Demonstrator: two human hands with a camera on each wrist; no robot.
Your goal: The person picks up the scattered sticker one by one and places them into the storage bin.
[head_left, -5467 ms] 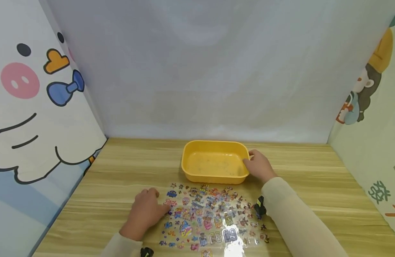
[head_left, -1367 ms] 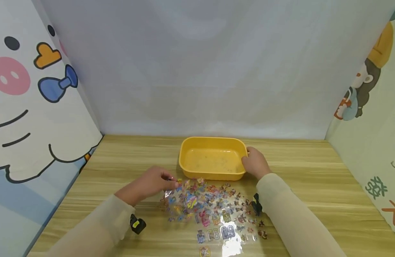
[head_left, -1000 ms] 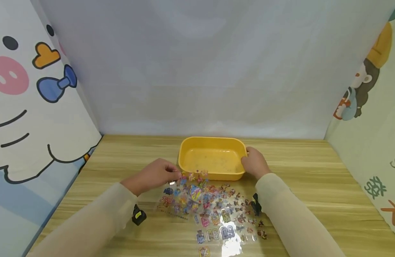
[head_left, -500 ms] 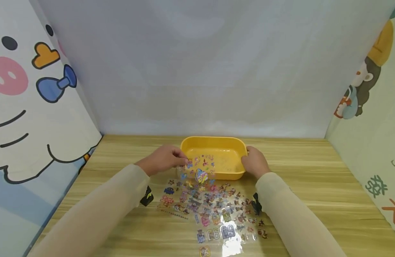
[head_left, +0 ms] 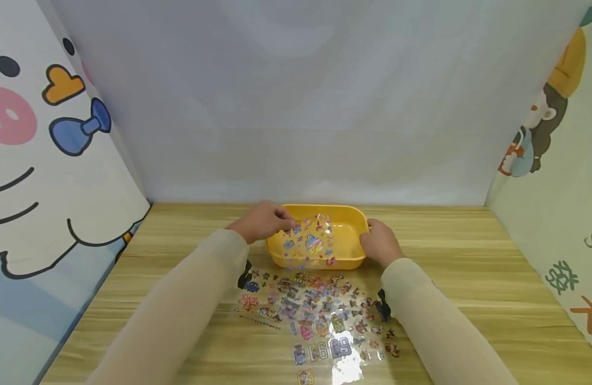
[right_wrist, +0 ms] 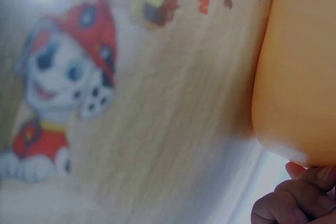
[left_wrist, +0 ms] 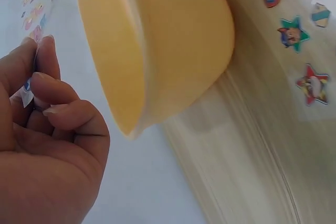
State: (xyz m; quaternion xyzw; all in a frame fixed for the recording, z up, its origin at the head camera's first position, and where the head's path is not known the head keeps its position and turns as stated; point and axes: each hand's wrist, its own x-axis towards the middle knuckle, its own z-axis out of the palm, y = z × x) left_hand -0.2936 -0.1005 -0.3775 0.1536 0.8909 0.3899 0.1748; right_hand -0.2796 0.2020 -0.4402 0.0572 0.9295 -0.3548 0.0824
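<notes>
Head view: the left hand (head_left: 263,220) pinches a clear plastic sheet of bright stickers (head_left: 314,243), now free of the near clear sticker sheets (head_left: 320,321) and over the left of the yellow plastic tub (head_left: 349,263), whose right end the right hand (head_left: 382,243) grips.

"What does the left hand (head_left: 263,220) pinch?"

"A clear sheet of small, bright stickers (head_left: 314,243), near its upper left corner; from the head view it crosses the opening and front wall of the yellow tray (head_left: 349,263); whether they touch, I can't tell."

"And the right hand (head_left: 381,243)?"

"It grips the tray's right end; the tray is round-cornered, upright; more clear sticker sheets (head_left: 320,350) lie flat, overlapping, on the near side."
</notes>
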